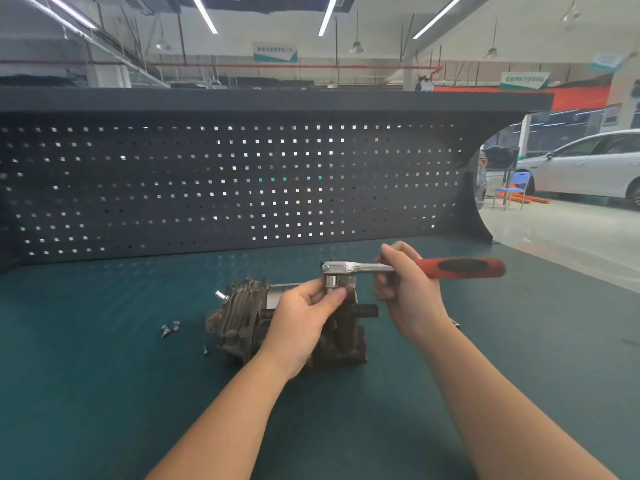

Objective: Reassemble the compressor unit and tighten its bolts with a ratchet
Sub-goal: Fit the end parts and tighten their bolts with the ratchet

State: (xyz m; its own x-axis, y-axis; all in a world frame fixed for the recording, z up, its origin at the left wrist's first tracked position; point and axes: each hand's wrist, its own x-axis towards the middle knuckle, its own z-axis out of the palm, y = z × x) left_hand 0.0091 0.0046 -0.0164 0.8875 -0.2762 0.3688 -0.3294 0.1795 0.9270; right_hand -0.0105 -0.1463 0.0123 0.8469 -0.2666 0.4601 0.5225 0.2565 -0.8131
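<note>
The dark, grimy compressor unit lies on the green bench mat in the middle of the view. A ratchet with a red and black handle is held level above the unit's right end, its socket pointing down. My left hand pinches the socket from below, covering part of the unit. My right hand grips the ratchet's metal shaft just ahead of the handle. Whatever sits under the socket is hidden by my fingers.
Two loose bolts lie on the mat left of the unit, and a smaller screw sits near its front left corner. A dark pegboard back panel closes the bench's far side. The bench's right edge borders a workshop floor with a white car.
</note>
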